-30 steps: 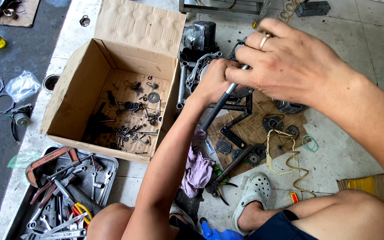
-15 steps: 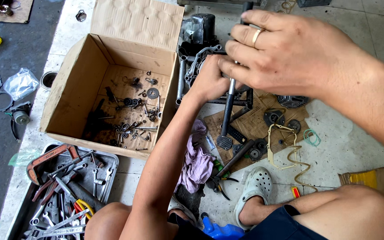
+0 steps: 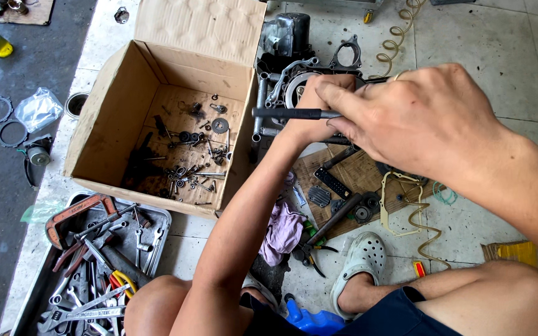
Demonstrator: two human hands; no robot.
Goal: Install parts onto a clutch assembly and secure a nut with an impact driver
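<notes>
Slim black metal tool handle [image 3: 287, 113], smooth and round, lying level above grey cast engine part [image 3: 294, 84], beside brown cardboard box [image 3: 157, 118]. Right hand [image 3: 418, 121] fingers pinched narrow on handle; left hand [image 3: 319, 109] curled closed beneath.

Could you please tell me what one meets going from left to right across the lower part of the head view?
Metal tray of wrenches → purple rag → white clog → yellow packet.

Bare arms, dk blue shorts [image 3: 400, 314], white clog [image 3: 359, 261], ring [image 3: 398, 75].
</notes>
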